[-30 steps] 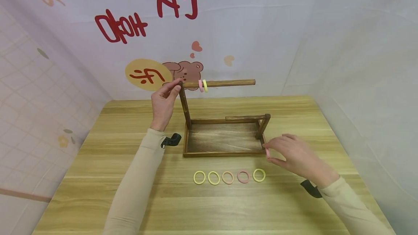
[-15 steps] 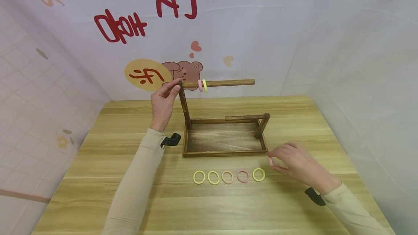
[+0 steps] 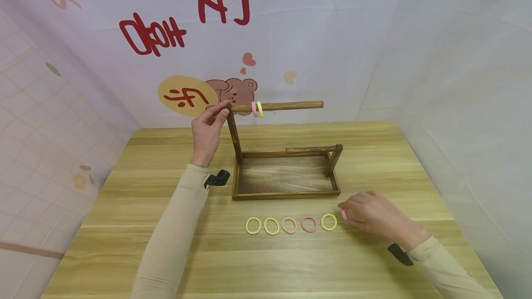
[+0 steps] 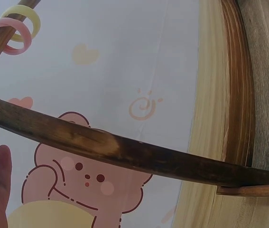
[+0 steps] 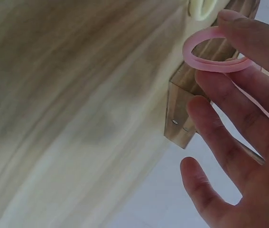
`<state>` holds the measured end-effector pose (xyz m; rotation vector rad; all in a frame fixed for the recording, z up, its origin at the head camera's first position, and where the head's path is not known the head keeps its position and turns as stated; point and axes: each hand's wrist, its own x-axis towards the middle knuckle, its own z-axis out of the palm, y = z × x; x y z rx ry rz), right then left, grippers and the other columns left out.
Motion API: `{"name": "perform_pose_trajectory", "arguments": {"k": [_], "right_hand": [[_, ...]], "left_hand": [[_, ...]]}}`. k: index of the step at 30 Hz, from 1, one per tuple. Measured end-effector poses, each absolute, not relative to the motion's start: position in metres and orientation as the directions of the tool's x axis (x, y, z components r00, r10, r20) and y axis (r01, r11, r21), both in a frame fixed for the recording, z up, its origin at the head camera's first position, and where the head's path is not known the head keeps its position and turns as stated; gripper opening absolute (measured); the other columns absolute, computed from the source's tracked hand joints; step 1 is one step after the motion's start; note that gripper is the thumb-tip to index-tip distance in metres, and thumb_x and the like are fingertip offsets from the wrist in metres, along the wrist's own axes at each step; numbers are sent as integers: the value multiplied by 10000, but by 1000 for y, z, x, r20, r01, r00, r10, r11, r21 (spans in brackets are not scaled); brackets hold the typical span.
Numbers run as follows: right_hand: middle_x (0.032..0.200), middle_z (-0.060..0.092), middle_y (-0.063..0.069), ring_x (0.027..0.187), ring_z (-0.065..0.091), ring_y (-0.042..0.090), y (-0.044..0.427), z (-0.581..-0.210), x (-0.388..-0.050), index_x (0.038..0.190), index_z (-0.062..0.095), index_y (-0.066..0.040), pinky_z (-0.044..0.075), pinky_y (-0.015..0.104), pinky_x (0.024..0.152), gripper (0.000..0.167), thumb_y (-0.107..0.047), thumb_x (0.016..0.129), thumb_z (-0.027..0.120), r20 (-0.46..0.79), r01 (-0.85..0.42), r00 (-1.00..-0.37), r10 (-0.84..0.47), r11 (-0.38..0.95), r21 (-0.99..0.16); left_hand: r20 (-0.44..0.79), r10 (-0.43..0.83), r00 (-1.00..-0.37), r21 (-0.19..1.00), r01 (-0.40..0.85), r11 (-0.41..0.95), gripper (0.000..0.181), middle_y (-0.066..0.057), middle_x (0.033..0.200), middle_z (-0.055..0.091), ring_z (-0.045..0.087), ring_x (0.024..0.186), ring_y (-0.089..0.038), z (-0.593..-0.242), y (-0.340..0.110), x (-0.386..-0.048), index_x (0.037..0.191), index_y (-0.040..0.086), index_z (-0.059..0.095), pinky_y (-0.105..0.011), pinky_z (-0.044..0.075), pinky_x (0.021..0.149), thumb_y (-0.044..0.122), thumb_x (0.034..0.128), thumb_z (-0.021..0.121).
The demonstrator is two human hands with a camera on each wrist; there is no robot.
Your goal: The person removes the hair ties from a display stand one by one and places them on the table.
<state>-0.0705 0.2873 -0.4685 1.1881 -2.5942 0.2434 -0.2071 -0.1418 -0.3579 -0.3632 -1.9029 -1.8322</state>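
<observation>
My left hand (image 3: 206, 134) holds the top of the tall post (image 3: 234, 135) of a dark wooden stand between thumb and fingers. A pink ring (image 3: 255, 109) and a yellow ring (image 3: 260, 109) hang side by side on the stand's upper rod (image 3: 295, 105); both also show in the left wrist view. Right of the stand's base, just above the table, my right hand (image 3: 376, 218) pinches another pink ring (image 5: 196, 59) between thumb and fingers. Its other fingers are spread in the right wrist view.
The stand's tray base (image 3: 287, 196) carries a shorter post (image 3: 334, 160) with a lower rod (image 3: 307, 150). In front lies a row of several rings, with a yellow ring (image 3: 329, 215) nearest my right hand. A printed cloth (image 3: 332, 36) hangs behind the wooden table (image 3: 266, 266).
My right hand has moved down and toward the front, away from the tray's corner, with the pink ring in its fingers. My left hand stays at the post top.
</observation>
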Motion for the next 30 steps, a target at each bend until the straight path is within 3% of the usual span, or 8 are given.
{"name": "perform_pose_trajectory", "arguments": {"k": [7,13,21,30], "right_hand": [[991,742,-52,902,701,195,290,-474,-68,1066,779,-161,577,455,700,317,-230,777,889,266,-763,-630,-730,646,-35],[973,715,-103,884,683,156,289,-478,-68,1048,778,-211,561,436,678,291,-254,781,884,270,-762,-633,-725,646,-51],[979,700,-118,904,669,155,291,-480,-67,1071,773,-234,561,442,714,365,-338,747,906,210,-752,-651,-729,657,-52],[1003,690,-104,928,664,173,290,-481,-66,1086,771,-221,570,460,733,378,-359,759,903,175,-745,-664,-727,665,-60]], "left_hand": [[506,-136,-852,863,498,87,277,-244,1247,700,687,1037,-18,-361,-142,-210,1268,-58,707,-257,561,961,49,1017,657],[506,-143,-851,863,499,82,285,-179,1258,716,692,1053,-35,-379,-148,-227,1286,-17,714,-256,559,966,57,1016,660],[528,-138,-838,849,525,58,272,-127,1235,737,710,1085,-105,-381,-149,-229,1254,29,748,-280,559,978,127,1006,696],[530,-139,-837,848,528,54,273,-142,1240,733,714,1072,-96,-380,-149,-229,1253,27,748,-281,562,974,124,1002,700]]}}
